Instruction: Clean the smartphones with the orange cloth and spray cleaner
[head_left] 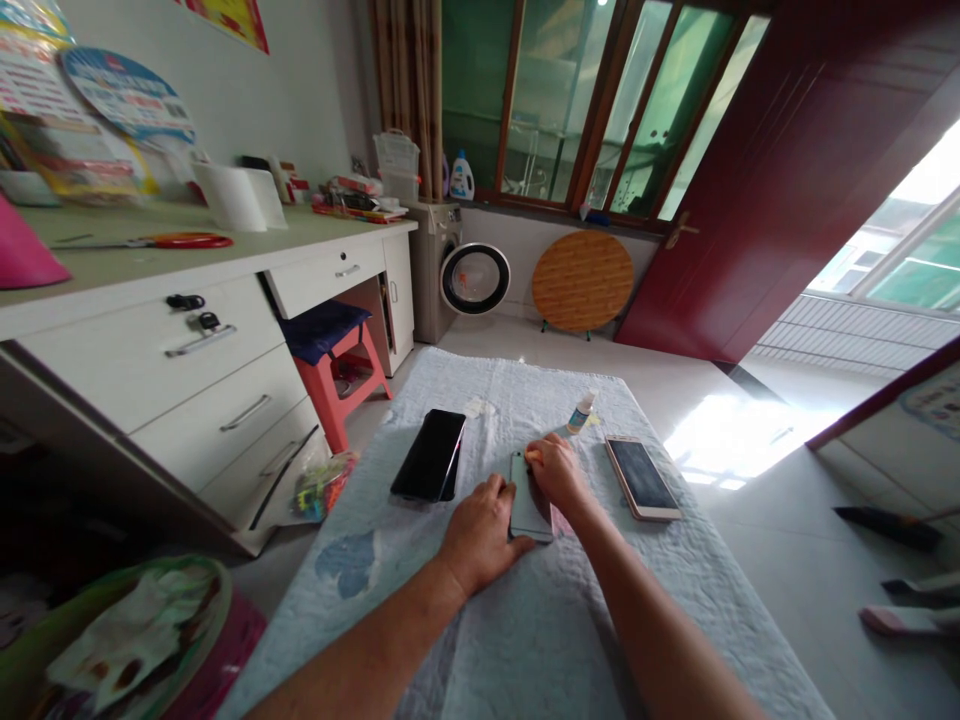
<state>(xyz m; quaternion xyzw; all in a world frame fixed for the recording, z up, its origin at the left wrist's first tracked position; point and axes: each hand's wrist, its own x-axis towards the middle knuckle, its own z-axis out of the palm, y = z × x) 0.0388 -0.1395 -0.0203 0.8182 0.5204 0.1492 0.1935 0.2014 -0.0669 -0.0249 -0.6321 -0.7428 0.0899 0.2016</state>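
Observation:
A grey phone (529,512) lies back up at the middle of the cloth-covered table. My left hand (484,530) grips its left side and lower edge, fingers curled and thumb at the bottom. My right hand (556,468) is closed on a small orange thing (533,456) and presses it on the upper right of the phone's back. A black phone (431,455) lies to the left, seemingly on top of another dark one. To the right rests a gold-rimmed phone (643,478), screen up. A small spray bottle (581,412) stands just beyond my right hand.
The pale blue cloth (510,385) covers the table. On the left are a white desk (225,350), a red stool (349,385) and a bin (217,620) with waste. A washing machine (435,270) with its door open and a round wooden tabletop (583,280) are at the back.

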